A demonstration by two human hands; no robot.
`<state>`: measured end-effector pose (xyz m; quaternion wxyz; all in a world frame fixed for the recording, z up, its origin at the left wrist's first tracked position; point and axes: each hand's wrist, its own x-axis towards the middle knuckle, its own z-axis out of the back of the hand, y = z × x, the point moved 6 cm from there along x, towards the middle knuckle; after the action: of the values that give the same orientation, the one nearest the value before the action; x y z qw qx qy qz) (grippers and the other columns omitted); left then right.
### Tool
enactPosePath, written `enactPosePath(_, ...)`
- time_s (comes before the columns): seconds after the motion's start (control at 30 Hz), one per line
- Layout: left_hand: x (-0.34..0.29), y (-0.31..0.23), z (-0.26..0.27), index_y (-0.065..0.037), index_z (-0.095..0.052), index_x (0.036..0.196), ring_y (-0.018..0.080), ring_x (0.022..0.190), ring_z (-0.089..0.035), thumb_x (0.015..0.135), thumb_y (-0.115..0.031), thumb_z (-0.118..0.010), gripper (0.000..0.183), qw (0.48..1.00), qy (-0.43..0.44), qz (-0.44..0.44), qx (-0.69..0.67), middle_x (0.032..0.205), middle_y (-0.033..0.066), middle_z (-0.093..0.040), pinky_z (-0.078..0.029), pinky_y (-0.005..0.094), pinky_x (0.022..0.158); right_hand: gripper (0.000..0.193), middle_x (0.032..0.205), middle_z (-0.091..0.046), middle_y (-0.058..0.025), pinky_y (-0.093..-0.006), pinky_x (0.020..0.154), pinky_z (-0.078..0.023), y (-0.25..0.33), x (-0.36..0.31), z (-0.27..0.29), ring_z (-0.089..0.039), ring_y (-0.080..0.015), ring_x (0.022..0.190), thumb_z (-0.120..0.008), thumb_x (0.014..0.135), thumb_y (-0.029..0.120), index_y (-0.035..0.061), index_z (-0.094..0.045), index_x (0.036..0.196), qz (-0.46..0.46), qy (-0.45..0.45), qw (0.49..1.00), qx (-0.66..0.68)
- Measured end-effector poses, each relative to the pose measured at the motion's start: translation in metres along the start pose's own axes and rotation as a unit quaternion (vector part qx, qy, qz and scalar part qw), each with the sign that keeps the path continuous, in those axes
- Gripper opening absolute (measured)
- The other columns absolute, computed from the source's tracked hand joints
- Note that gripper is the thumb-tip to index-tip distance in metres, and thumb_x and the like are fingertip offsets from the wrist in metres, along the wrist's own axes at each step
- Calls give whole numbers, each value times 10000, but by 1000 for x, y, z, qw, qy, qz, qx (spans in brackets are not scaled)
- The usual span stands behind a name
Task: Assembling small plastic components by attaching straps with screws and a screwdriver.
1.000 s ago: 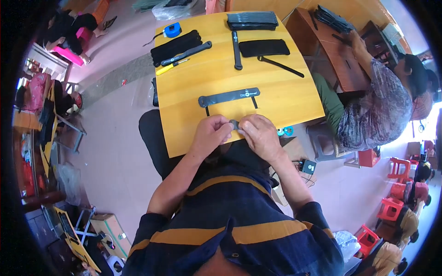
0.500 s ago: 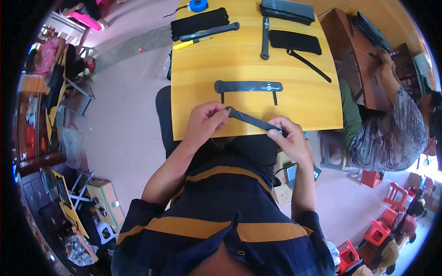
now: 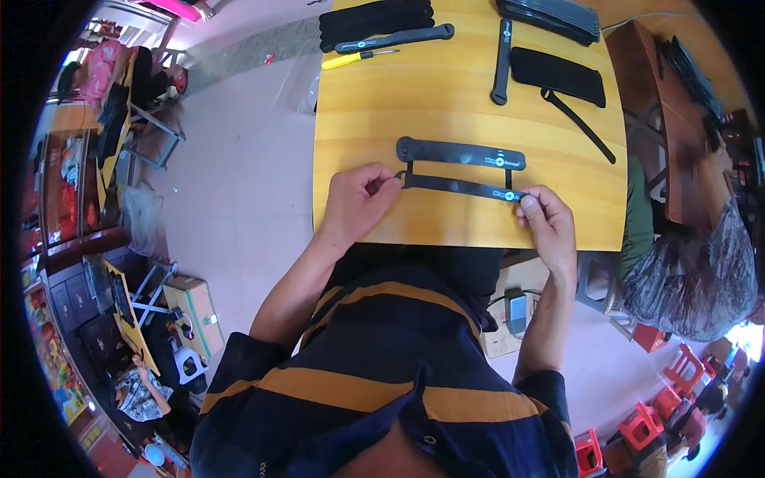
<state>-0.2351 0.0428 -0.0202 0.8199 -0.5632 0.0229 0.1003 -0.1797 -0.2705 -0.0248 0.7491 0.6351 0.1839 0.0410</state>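
Stretched between my two hands is a black strap [image 3: 458, 187] with a ring at one end and pale printing at the other. Its ring end is pinched in the fingers of my left hand [image 3: 358, 199], and my right hand [image 3: 551, 227] grips the printed end between thumb and fingers. Just beyond it a wider black strap [image 3: 458, 153] lies flat, nearly parallel. Two short dark strips, a left one [image 3: 409, 168] and a right one [image 3: 508, 180], span the gap between the straps. Whether the held strap touches the table cannot be made out.
On the yellow tabletop [image 3: 382, 103] lie a stack of black straps [image 3: 370, 22], a yellow screwdriver [image 3: 347, 60], an upright-lying strap [image 3: 501, 68], a black bundle [image 3: 558, 76] and a thin strap [image 3: 586, 127]. Another person [image 3: 693, 271] sits by a brown table [image 3: 649, 95] at right.
The held strap has moved up and right, from slanting at the table's near edge to almost level beside the lying strap. My hands are further apart, and the whole view has shifted.
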Motion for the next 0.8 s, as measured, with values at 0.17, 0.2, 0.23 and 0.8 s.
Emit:
enactPosePath(0.17, 9, 4, -2, -3, -681, 846, 24, 628, -495, 973, -91, -675, 155, 1000, -4, 26, 5, 667, -39, -579, -384, 227, 557, 166, 785, -595, 17, -227, 657, -442, -4, 16, 7, -522, -69, 713, -649, 1043, 174, 17, -667, 992, -17, -32, 999, 8)
enactPosePath(0.2, 11, 5, -1, -3, -677, 837, 24, 627, -489, 977, -93, -668, 167, 1000, -7, 25, 4, 660, -41, -571, -378, 229, 553, 172, 774, -589, 21, -224, 642, -436, -4, 20, 7, -511, -64, 697, -655, 1040, 177, 16, -666, 979, -24, -39, 999, 7)
enactPosePath(0.23, 14, 7, -1, -2, -674, 829, 24, 627, -483, 982, -96, -660, 180, 1000, -9, 24, 4, 653, -42, -564, -373, 232, 550, 172, 774, -589, 21, -224, 642, -436, -3, 23, 6, -511, -64, 697, -655, 1040, 177, 16, -666, 979, -28, -36, 999, 7)
enactPosePath(0.8, 35, -3, 1, 2, -676, 855, 101, 539, -465, 963, -140, -677, 177, 993, -1, 45, 110, 595, 69, -510, -376, 307, 502, 271, 732, -555, 47, -200, 574, -374, -10, 47, 8, -476, -36, 635, -628, 1064, 284, 54, -659, 924, -45, -57, 990, -123)
